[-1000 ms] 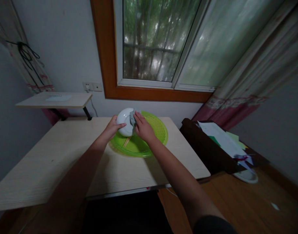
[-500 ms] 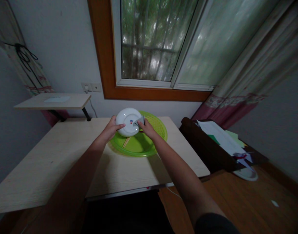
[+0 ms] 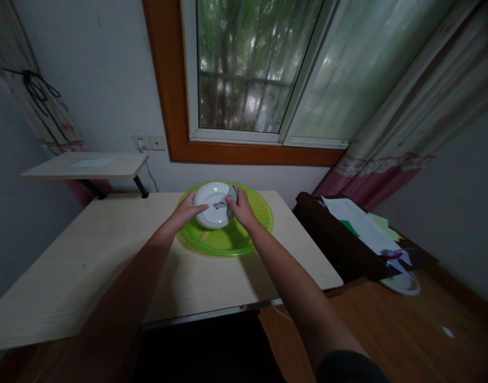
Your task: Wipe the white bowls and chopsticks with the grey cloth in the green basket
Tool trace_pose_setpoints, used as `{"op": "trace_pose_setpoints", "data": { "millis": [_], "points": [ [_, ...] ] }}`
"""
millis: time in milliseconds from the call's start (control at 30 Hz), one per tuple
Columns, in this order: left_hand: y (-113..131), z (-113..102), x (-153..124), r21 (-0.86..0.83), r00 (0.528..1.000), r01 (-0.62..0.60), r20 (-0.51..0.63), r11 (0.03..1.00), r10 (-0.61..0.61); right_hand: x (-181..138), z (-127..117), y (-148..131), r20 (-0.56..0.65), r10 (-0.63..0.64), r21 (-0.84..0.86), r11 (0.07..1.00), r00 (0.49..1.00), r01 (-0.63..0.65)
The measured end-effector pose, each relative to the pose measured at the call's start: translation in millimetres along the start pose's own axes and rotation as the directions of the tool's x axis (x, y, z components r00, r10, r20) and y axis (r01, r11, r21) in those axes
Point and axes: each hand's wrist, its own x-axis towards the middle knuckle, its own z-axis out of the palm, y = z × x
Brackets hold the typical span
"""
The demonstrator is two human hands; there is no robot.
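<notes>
A white plate (image 3: 212,215) with a small blue and red mark at its centre is held above a round green tray (image 3: 228,251). My left hand (image 3: 188,209) grips the plate's left rim, its thumb lying over the inner face. At the right rim, my right hand (image 3: 240,207) pinches a grey cloth (image 3: 232,194) against the plate, thumb on the inner side. Part of the cloth is hidden under the fingers. Wooden chopsticks (image 3: 204,235) lie on the tray, partly covered by the plate.
The pale wooden table (image 3: 120,239) carries a small raised shelf (image 3: 88,166) at the back left. Right of the table stands a dark brown piece of furniture (image 3: 339,239) with papers (image 3: 355,218) on it. A window (image 3: 260,69) is behind the table.
The plate has shifted slightly right and down and changed its tilt. My right hand and the grey cloth have moved a little along the right rim; the left hand still grips.
</notes>
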Motion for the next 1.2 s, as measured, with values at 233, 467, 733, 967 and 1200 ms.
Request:
{"op": "trace_pose_setpoints", "data": {
  "millis": [233,467,733,967,1200],
  "points": [
    [3.9,-0.1,0.4,0.122,1.000,0.012,0.022,0.992,-0.015,-3.1,-3.6,-2.8,0.080,-0.050,-0.092,0.994,0.996,0.057],
    [2.1,-1.3,-1.4,0.044,0.998,0.053,0.044,0.998,-0.055,-5.9,-6.8,-17.3,0.152,-0.089,-0.196,0.973,0.984,0.118],
    [4.6,-0.8,-3.1,0.095,0.996,0.020,0.087,0.995,-0.028,-11.8,-7.5,-47.7,0.177,-0.297,-0.367,0.864,0.938,0.343],
    [12.8,4.0,-6.0,0.064,0.991,-0.045,0.127,0.997,0.036,-17.4,-2.7,-59.6,0.431,-0.503,-0.234,0.739,0.749,0.631],
    [8.4,3.1,-5.3,0.084,0.993,-0.045,0.116,0.995,0.035,-14.8,-2.6,-56.8,0.313,-0.411,-0.248,0.835,0.856,0.491]
  ]
}}
